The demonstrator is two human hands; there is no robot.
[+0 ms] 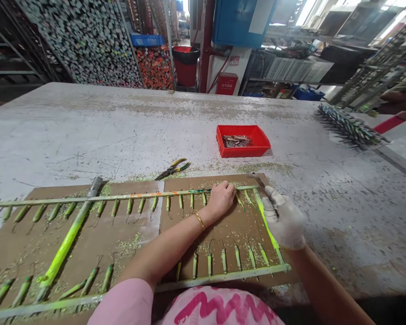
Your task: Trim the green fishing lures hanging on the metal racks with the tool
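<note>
A long metal frame (88, 198), coated in green paint, lies on brown cardboard (128, 234) on the table, with several green lure-shaped pieces hanging from its rails by hooks. My bare left hand (220, 199) is closed on the upper rail near its right end. My right hand (284, 216), in a white glove, grips a thin dark tool (262, 186) whose tip rests at the frame's right corner. A paint-covered bar (67, 239) lies diagonally across the frame at the left.
Yellow-handled pliers (173, 169) lie just beyond the cardboard. A red tray (242, 141) with small metal parts stands further back. A bundle of painted pieces (348, 125) lies at the far right. Green paint flakes litter the grey table (88, 131). Shelving stands behind.
</note>
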